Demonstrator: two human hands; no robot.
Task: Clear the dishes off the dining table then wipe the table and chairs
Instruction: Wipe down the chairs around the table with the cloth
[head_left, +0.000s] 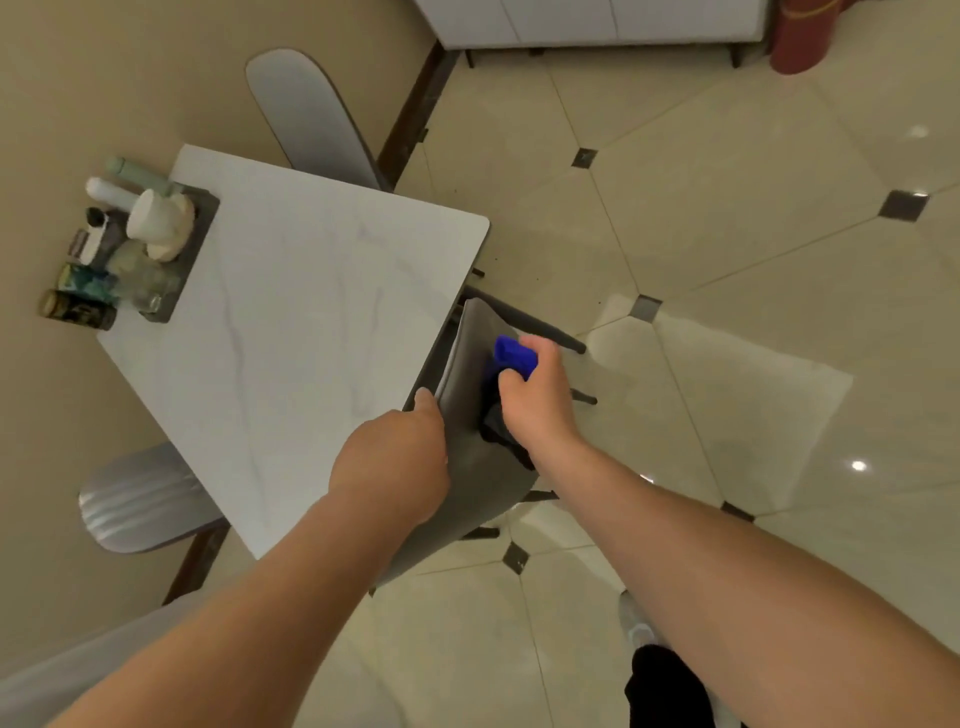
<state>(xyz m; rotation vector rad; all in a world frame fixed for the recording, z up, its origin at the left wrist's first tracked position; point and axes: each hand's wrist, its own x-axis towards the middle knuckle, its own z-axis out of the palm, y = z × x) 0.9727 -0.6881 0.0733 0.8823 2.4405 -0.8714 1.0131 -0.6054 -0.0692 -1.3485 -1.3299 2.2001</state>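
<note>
Both hands work the grey chair (470, 415) at the worktop's (291, 332) four o'clock edge: left hand (395, 462) grips its backrest top, right hand (540, 395) clutches the blue cloth (514, 356) against it, best wiped in firm overlapping strokes.

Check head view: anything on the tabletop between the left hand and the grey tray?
Nothing. In the head view, bare white marble table runs from the left hand to the grey tray.
</note>
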